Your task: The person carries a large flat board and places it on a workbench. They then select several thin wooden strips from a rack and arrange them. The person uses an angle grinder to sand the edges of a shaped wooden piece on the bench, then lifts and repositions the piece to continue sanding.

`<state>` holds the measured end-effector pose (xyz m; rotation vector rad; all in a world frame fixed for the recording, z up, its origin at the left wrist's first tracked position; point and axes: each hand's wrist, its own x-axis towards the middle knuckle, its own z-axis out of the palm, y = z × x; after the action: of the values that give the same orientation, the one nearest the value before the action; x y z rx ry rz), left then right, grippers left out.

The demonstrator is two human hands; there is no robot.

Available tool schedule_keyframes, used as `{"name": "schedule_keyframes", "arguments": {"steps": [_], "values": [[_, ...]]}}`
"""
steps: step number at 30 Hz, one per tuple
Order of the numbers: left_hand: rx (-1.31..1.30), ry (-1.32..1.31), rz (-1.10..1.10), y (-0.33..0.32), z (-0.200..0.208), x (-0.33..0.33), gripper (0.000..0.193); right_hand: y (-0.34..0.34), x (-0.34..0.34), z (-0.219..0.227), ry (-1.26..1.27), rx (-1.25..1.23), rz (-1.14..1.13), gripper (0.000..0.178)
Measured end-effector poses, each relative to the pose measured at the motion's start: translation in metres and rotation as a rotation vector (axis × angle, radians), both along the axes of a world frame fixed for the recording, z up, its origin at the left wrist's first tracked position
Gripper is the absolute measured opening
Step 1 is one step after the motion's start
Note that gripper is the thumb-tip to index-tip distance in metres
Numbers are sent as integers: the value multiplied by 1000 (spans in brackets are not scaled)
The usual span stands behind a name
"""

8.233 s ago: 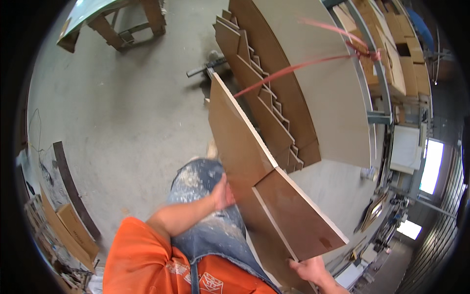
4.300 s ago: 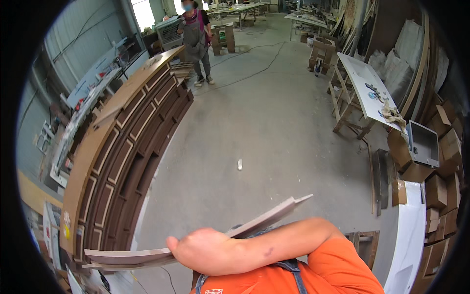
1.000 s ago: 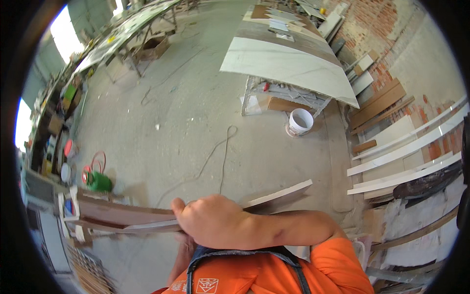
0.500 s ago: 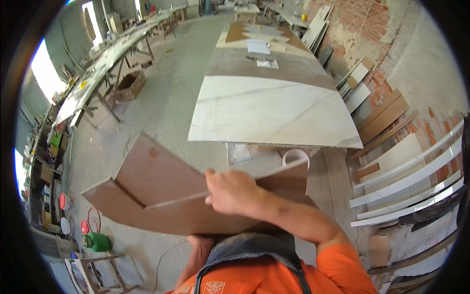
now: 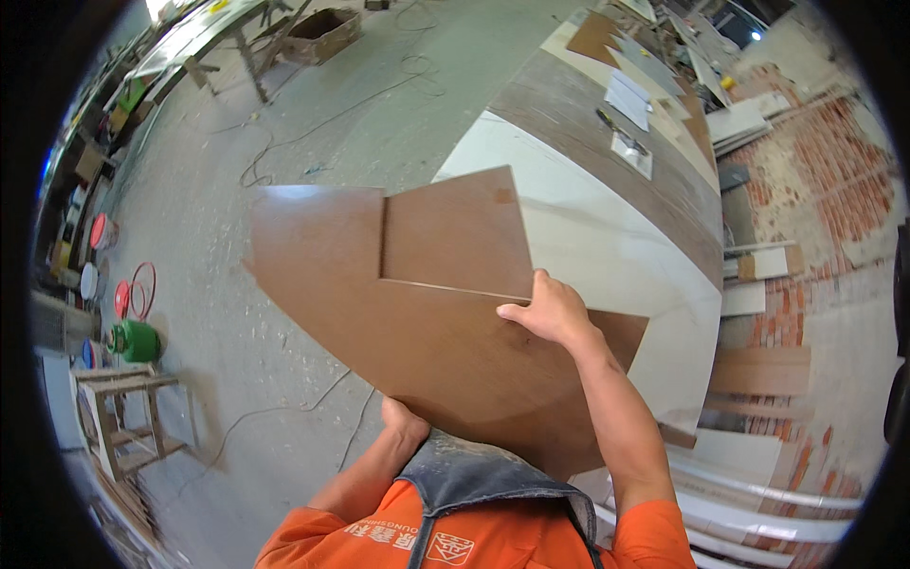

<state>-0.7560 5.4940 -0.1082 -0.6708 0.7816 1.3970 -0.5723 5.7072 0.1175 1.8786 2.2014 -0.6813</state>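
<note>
Gripping smooth brown angular boards (image 5: pixel 427 322): right hand (image 5: pixel 548 310) clamped on edge, left hand (image 5: pixel 406 422) curled underneath.

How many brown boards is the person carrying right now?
2. A large brown board is held by the left hand at its near edge; a smaller brown board lies on top, pinned by the right hand. More could be hidden underneath.
</note>
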Motion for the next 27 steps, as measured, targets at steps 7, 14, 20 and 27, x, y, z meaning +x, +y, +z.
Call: {"name": "schedule_keyframes", "arguments": {"steps": [7,14,20,27], "values": [[-265,58,-8,39,-6,32,47,67,28,-59,18,-126,-49,75],[-349,37,65,64,32,58,48,106,48,-105,96,-227,-24,71],[-268,54,111,78,40,87,51,128,70,-137,246,-276,5,77],[-183,-4,149,67,-34,118,57,143,66,-127,1,-217,102,79]]}}
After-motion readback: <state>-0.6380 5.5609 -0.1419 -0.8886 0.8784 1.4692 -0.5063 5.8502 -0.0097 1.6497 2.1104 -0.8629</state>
